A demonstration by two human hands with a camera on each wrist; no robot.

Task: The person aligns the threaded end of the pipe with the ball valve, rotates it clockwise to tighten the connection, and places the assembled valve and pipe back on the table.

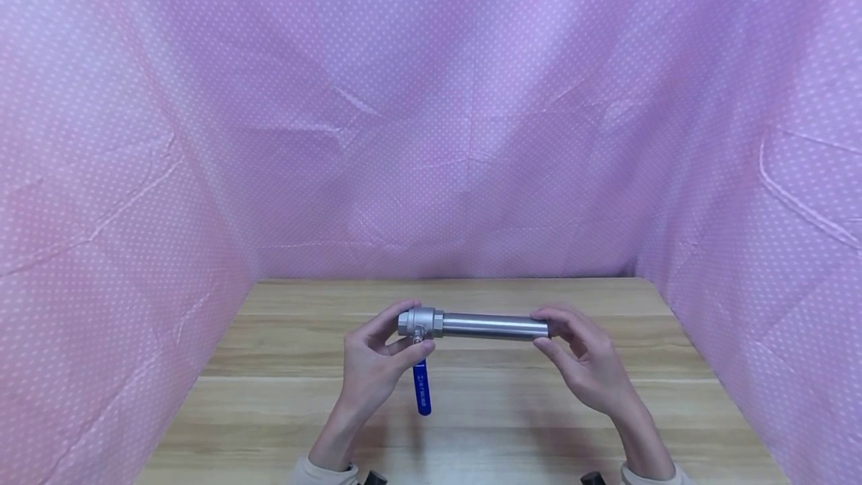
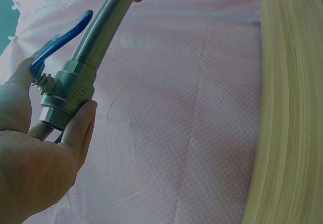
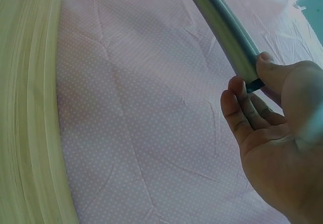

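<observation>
Blue first: handle point(image 1: 422, 389), pointing bodyward. Then valve point(image 1: 422, 318) pinched in left hand point(image 1: 372, 367), pipe point(image 1: 494, 325) pinched by its free end in right hand point(image 1: 594, 367); runs crosswise between both, equally near each, raised over table point(image 1: 269, 410). Beyond, pink cloth point(image 1: 431, 133).

Dim wrist views, brighter head view

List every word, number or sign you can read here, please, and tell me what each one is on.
"WOG": raised lettering on the body of the steel ball valve.
Above it, a number that looks like "1000", too blurred to be sure.
On the blue lever handle, pale lettering, too small and blurred to read.
On the metal pipe, no lettering shows.
</observation>
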